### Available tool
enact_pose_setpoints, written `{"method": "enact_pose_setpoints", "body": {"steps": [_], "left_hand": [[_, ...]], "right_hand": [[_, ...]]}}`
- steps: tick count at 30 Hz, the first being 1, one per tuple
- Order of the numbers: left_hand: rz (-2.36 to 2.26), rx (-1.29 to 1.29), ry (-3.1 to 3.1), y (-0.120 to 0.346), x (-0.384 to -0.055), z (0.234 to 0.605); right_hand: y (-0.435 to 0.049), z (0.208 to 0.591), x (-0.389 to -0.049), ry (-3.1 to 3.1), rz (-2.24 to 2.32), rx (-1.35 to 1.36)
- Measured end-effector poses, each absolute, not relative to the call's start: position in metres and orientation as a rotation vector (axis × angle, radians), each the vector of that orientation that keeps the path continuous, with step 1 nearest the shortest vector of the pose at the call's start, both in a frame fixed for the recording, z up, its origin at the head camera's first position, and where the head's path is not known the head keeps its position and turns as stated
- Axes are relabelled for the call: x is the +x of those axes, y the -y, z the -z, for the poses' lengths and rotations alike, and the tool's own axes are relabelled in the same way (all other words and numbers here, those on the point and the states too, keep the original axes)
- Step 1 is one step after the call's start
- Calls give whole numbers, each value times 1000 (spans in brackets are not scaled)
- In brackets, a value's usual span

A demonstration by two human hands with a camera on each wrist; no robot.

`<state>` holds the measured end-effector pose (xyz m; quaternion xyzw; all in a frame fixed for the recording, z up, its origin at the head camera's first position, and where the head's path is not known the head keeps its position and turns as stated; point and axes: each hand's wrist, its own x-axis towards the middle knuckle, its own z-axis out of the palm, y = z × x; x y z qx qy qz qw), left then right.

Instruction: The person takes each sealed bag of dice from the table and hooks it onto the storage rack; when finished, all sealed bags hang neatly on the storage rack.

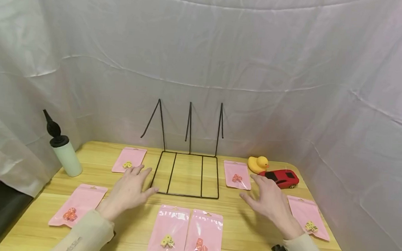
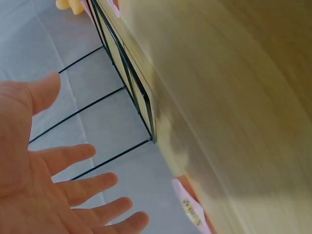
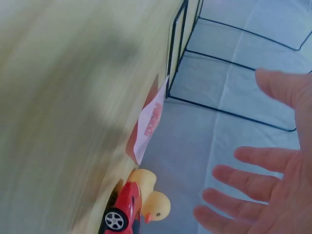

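My left hand [image 1: 128, 190] hovers with fingers spread, nearest the back-left pink pouch [image 1: 131, 155] of yellow dice and the left side of a black wire rack [image 1: 188, 196]. On the other side, my right hand [image 1: 271, 202] is also spread and holds nothing, near a pink pouch [image 1: 236, 169] of red dice and a red toy car [image 1: 283, 178]. Between the hands and closer to me lie two pouches side by side, one with yellow dice [image 1: 168, 241] and one with red dice [image 1: 201, 246]. Both wrist views show bare palms, the left palm [image 2: 58, 195] and the right palm [image 3: 268, 185].
A yellow rubber duck [image 1: 257, 164] sits behind the car. Outer pouches lie at the left [image 1: 83, 199] and right [image 1: 306, 208]. A pale green hand pump [image 1: 66, 157] with a black nozzle stands at the left edge. Grey-white cloth [image 1: 206, 55] encloses the wooden table.
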<state>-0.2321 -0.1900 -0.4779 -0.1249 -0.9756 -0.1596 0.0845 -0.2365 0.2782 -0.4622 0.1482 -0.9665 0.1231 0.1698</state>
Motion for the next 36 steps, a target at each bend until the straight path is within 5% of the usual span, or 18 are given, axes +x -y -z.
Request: {"method": "enact_pose_setpoints", "body": {"steps": [19,26,31,36], "left_hand": [[1011,-85,2981,181,-278,492],[1121,-49,2984,184,-286,501],[1089,-94,2963,199,-316,545],[1131,-72,2974,194,-310,534]], "right_hand": [[-254,477,-319,2973,-736,55],[-247,488,-331,3044,-741,-56],[-240,493,-335,3071,-643,-79],[-235,495,-335,3071,-521,-77]]}}
